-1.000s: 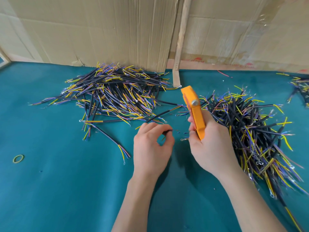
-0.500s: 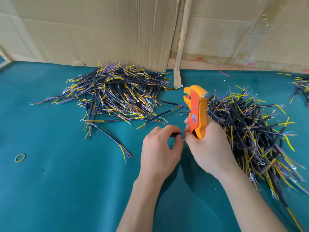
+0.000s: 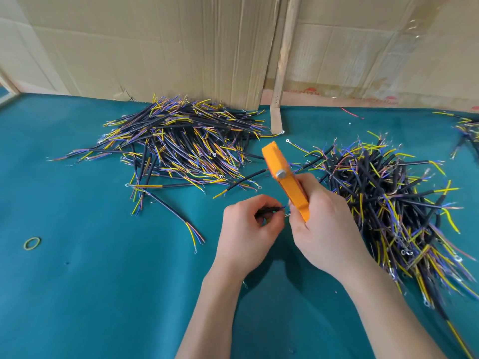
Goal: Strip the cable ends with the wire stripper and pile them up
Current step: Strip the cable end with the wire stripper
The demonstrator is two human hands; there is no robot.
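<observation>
Left hand [image 3: 246,229] pinches black cable [image 3: 269,210]; right hand [image 3: 324,224] grasps orange wire stripper [image 3: 285,177], grip clenched round handles. Cable piles near bench [image 3: 103,294] back edge.

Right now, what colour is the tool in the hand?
Orange, the wire stripper in the right hand; head view.

**Open cloth at seven, cables on two sides**

From the hands [image 3: 285,229], the teal tabletop [image 3: 103,294] lies open toward seven and eight o'clock; only a rubber band [image 3: 32,243] rests there. A cable pile [image 3: 181,149] blocks eleven o'clock, another cable heap [image 3: 401,208] blocks three. The cardboard wall [image 3: 155,47] closes twelve o'clock.
</observation>
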